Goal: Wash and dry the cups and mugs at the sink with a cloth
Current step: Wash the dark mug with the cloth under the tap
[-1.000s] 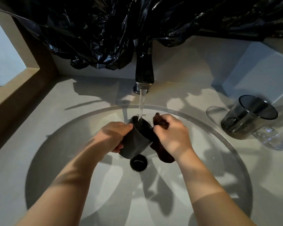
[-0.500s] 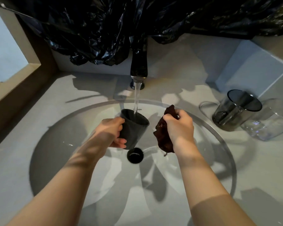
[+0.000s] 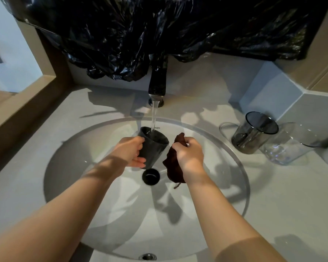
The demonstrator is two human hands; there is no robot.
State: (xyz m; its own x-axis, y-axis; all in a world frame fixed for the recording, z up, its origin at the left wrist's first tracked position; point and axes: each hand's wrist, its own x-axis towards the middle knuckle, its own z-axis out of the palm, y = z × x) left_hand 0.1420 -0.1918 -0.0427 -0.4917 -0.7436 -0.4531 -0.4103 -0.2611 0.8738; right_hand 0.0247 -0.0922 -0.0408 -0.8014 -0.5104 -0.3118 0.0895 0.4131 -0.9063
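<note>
Water (image 3: 154, 116) filled the dark tapered cup (image 3: 153, 148) gripped in the left hand (image 3: 130, 152) over the sink (image 3: 83, 167), the right hand (image 3: 189, 157) clutching a brown cloth (image 3: 173, 167); drying, plus the smoky-grey tumbler (image 3: 254, 135) and clear glass tumbler (image 3: 290, 146) nearby, seemed undone.

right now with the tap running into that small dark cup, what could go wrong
The small dark cup sits tilted under the water stream, gripped only by the left hand; wet, it may slip into the pale round basin. The smoky grey glass tumbler and clear glass stand by the basin's rim, where the right hand, holding the dark brown cloth, might knock them.
</note>
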